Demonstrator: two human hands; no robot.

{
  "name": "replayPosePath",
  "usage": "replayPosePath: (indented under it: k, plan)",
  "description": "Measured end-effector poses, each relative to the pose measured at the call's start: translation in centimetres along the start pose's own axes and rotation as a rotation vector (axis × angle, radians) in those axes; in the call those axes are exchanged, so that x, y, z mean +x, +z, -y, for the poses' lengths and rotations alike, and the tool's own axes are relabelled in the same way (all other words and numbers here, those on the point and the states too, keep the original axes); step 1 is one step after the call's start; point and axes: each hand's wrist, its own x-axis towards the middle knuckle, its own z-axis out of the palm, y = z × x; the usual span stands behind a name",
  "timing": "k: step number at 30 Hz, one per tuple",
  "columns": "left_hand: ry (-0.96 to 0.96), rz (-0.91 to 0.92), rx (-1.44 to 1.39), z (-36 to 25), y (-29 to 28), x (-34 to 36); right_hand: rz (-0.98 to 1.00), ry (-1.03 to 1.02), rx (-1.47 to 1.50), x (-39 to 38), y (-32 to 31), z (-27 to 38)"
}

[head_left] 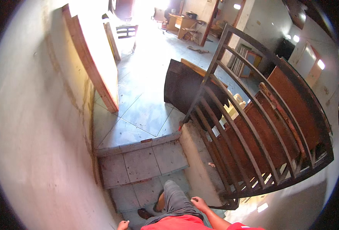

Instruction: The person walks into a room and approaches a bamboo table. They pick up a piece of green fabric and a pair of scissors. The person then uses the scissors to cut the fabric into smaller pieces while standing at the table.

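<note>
My right hand (198,202) is beside my thigh with its fingers loosely curled, and nothing shows in it. It is close to the low end of the dark metal railing (253,132) and the pale side wall of the stairs (200,163), but I cannot tell whether it touches either. At the bottom edge, my left hand (123,225) shows only in part, low beside the left wall; its grip is too small to make out. My legs in grey shorts (175,197) are on the tiled steps (140,165), which lead up to a tiled floor (144,115).
A pale wall (35,126) runs along the left, with a wooden-edged door (94,73) ahead. Dark sheet material (186,86) leans by the railing's upper end. Brown boards (249,138) show behind the bars. Farther back are a wooden desk (181,23) and a folding chair (194,31).
</note>
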Motion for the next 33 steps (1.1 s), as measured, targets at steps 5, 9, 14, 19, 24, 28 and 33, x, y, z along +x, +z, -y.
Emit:
replayPosePath:
  k: [5, 9, 14, 19, 24, 28, 33]
  plan:
    - [0.193, -0.149, -0.098, -8.4, -12.3, -0.6, 0.047, 0.129, -0.037, 6.1, -0.5, -0.3]
    - [0.053, -0.083, -0.622, -21.1, -15.4, -9.6, -0.079, -0.009, -0.114, 13.5, -4.1, 2.1]
    - [-0.023, -0.075, -0.527, -26.1, -18.5, -16.1, -0.001, -0.253, -0.069, 21.1, -10.9, 23.8]
    - [-0.130, -0.094, -0.437, -28.1, -20.6, -18.5, 0.011, -0.489, -0.033, 23.2, -14.2, 43.7]
    - [-0.179, -0.057, -0.392, -27.8, -21.7, -18.4, 0.073, -0.507, -0.180, 28.6, -10.0, 45.7]
    - [-0.055, 0.003, -0.289, -25.2, -25.3, -16.8, 0.339, -0.440, -0.485, 26.9, -10.2, 39.9]
    - [0.087, -0.151, -0.042, -44.2, -42.3, -18.0, 0.524, 0.015, -0.753, 21.7, -20.7, 38.2]
